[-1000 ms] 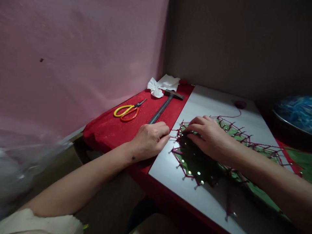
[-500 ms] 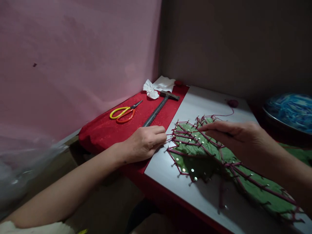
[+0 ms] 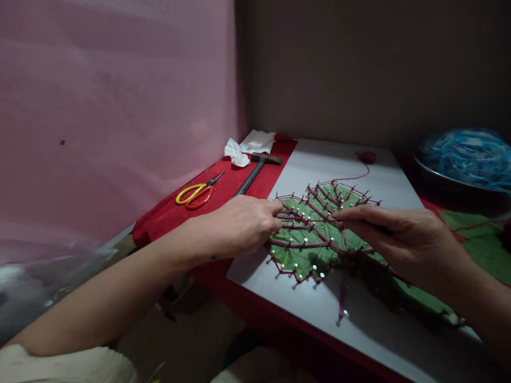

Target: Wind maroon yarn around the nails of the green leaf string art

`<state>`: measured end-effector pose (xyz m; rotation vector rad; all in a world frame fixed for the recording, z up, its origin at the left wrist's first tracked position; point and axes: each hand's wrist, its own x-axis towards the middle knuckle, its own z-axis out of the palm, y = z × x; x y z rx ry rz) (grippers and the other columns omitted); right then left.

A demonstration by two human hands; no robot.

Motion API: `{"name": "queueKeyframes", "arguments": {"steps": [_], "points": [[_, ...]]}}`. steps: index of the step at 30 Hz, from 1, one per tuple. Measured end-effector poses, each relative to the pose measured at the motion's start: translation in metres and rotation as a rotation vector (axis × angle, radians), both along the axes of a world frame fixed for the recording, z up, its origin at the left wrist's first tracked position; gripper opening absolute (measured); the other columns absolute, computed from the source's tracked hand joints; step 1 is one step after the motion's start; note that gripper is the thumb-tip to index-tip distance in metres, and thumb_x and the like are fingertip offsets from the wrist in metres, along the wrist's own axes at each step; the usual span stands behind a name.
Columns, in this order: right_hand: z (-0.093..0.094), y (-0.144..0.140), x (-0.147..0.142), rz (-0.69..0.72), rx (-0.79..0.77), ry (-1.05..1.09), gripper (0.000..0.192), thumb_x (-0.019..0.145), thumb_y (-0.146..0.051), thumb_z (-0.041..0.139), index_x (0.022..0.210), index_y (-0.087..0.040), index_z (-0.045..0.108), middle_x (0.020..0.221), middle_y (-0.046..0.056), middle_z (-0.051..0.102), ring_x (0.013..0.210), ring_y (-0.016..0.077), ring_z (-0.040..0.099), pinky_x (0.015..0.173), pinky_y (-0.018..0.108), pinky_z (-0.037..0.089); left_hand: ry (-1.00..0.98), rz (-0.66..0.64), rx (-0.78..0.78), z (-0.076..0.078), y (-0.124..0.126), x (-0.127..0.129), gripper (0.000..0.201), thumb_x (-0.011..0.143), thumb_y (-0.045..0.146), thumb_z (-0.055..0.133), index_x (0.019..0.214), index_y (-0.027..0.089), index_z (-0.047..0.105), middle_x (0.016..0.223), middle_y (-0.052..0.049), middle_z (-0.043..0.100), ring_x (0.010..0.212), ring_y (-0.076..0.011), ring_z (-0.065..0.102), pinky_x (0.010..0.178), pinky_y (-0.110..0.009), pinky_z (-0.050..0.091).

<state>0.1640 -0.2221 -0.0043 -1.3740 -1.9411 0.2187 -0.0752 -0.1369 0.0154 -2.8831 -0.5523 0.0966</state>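
Note:
A green leaf (image 3: 315, 255) lies on a pale board (image 3: 255, 279), ringed by several upright nails with dark red yarn wound along its edge and veins. My left hand (image 3: 249, 223) is closed at the leaf's left edge, pinching the yarn. Over the middle of the leaf, my right hand (image 3: 399, 234) is pinched shut on the same yarn (image 3: 309, 219), which runs taut between both hands. From the leaf's far edge a strand leads to a small yarn ball (image 3: 366, 157) at the back of the board. The right forearm covers part of the leaf's lower right.
On the red cloth (image 3: 163, 226) at the left lie a hammer (image 3: 255, 173), scissors (image 3: 199, 191) with yellow and orange handles, and crumpled white tissue (image 3: 236, 153). A metal bowl of blue yarn (image 3: 467, 157) stands at the right, with another green leaf (image 3: 479, 250) nearer.
My left hand has moved right and up, onto the leaf's edge. My right hand stays pinched, now nearer the leaf's middle. The view has shifted slightly.

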Motion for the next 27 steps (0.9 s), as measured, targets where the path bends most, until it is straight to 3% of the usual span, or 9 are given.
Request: {"name": "queueKeyframes", "arguments": {"steps": [4,10,15,20,23,27], "points": [[-0.005,-0.003,0.006,0.031,0.051,-0.002,0.021,0.086,-0.027,0.054,0.091,-0.018,0.073,0.071,0.001,0.072,0.058,0.0100,0.064,0.053,0.018,0.047,0.162,-0.007,0.131,-0.002,-0.008,0.017,0.016,0.082,0.011,0.054,0.071,0.017,0.064,0.083,-0.004,0.056,0.064,-0.0148,0.050,0.052,-0.030,0.032],[-0.009,-0.002,0.010,0.013,0.120,-0.002,0.021,0.085,-0.024,0.055,0.086,-0.015,0.074,0.064,0.001,0.069,0.051,0.0082,0.057,0.051,0.020,0.041,0.260,-0.284,0.311,-0.005,-0.006,0.019,0.015,0.083,0.013,0.055,0.071,0.017,0.063,0.096,-0.006,0.057,0.081,-0.0180,0.050,0.074,-0.034,0.039],[-0.010,0.000,0.011,-0.044,0.062,0.010,0.022,0.083,-0.020,0.053,0.089,-0.018,0.075,0.064,0.001,0.068,0.053,0.0088,0.054,0.053,0.023,0.037,0.302,-0.355,0.219,0.002,0.005,0.022,0.023,0.088,0.008,0.040,0.083,0.018,0.061,0.086,-0.004,0.057,0.074,-0.0168,0.051,0.072,-0.032,0.040],[-0.011,0.000,0.010,-0.045,0.043,-0.001,0.024,0.084,-0.023,0.051,0.087,-0.019,0.074,0.062,-0.001,0.065,0.052,0.0080,0.050,0.054,0.023,0.035,0.230,-0.231,0.039,0.005,0.016,0.032,0.024,0.084,0.003,0.040,0.090,0.015,0.060,0.083,-0.003,0.060,0.059,-0.0106,0.049,0.052,-0.023,0.034],[-0.012,0.001,0.010,-0.063,0.046,0.007,0.025,0.084,-0.023,0.050,0.089,-0.019,0.074,0.064,0.000,0.066,0.052,0.0078,0.050,0.054,0.023,0.035,0.076,-0.119,-0.095,0.002,0.023,0.031,0.019,0.087,0.010,0.045,0.084,0.015,0.063,0.076,-0.001,0.058,0.058,-0.0077,0.050,0.051,-0.020,0.036],[-0.014,0.001,0.009,-0.042,0.021,-0.047,0.025,0.084,-0.021,0.051,0.090,-0.019,0.075,0.066,0.002,0.069,0.056,0.0101,0.056,0.055,0.023,0.037,-0.174,0.000,-0.043,-0.005,0.024,0.017,0.026,0.092,0.024,0.048,0.074,0.016,0.064,0.073,0.000,0.057,0.059,-0.0067,0.052,0.054,-0.018,0.039]]}}
